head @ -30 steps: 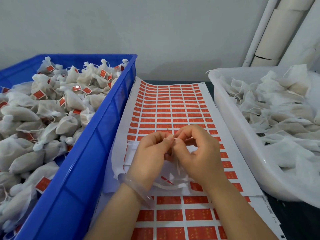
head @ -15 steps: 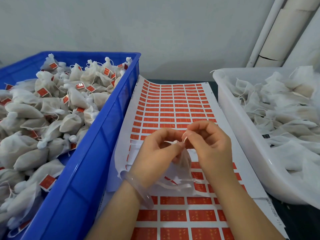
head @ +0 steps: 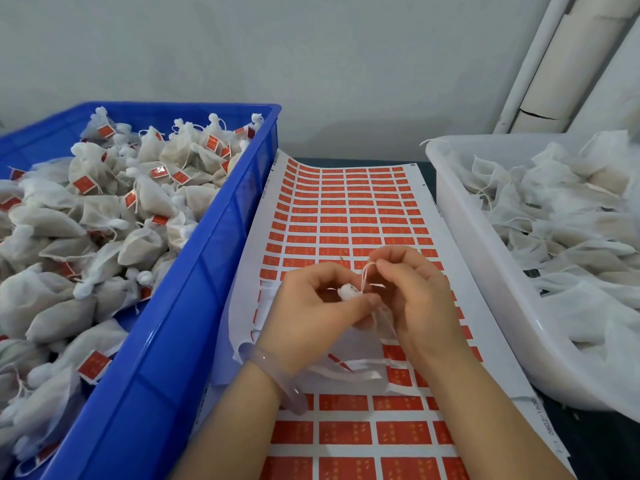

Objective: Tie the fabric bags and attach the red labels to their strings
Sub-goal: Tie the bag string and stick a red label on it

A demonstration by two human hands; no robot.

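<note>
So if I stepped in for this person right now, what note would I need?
Left hand pinches the gathered neck of one fabric bag; right hand pinches its string just above.
Both work over the red label sheet.
Done: the blue crate holds tied, labelled bags.
Left: finish this tie, add a label, then work through the unlabelled bags in the white tub.

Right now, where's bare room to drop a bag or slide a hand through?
Free: the far end of the label sheet, between blue crate and white tub; its near end, between the forearms. Crowded: both bins are heaped full; mid-sheet, where left hand and right hand work a bag and string.
</note>
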